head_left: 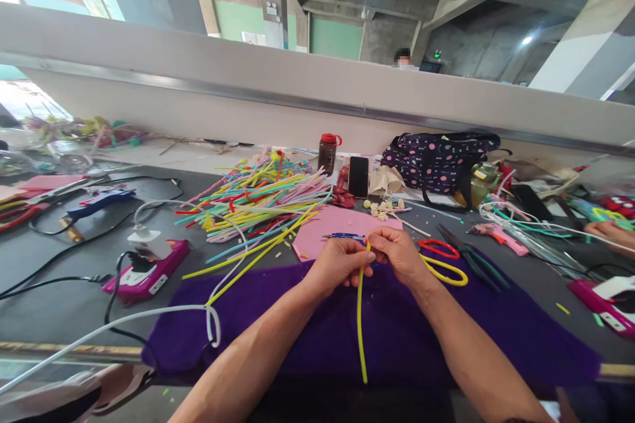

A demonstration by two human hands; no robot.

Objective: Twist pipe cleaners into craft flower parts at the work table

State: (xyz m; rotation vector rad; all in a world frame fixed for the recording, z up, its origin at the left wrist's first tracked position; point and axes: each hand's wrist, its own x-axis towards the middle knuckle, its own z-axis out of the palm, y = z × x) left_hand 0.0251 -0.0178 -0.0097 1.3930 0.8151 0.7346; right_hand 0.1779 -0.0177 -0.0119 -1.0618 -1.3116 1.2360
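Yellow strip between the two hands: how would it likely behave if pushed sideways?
The yellow strip would probably flex easily, being slender and gently curved below the fingers. It is likely light, since the left hand and right hand hold it with just their fingers.

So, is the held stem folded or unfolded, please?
Unfolded where visible: the stem hangs in one gentle curve; the left hand partly hides it.

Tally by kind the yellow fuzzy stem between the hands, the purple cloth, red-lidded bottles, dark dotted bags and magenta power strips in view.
Yellow fuzzy stem between left hand and right hand: 1
Purple cloth: 1
Brown bottle with red lid: 1
Dark dotted fabric bag: 1
Magenta-and-white power strips: 2
Total: 6
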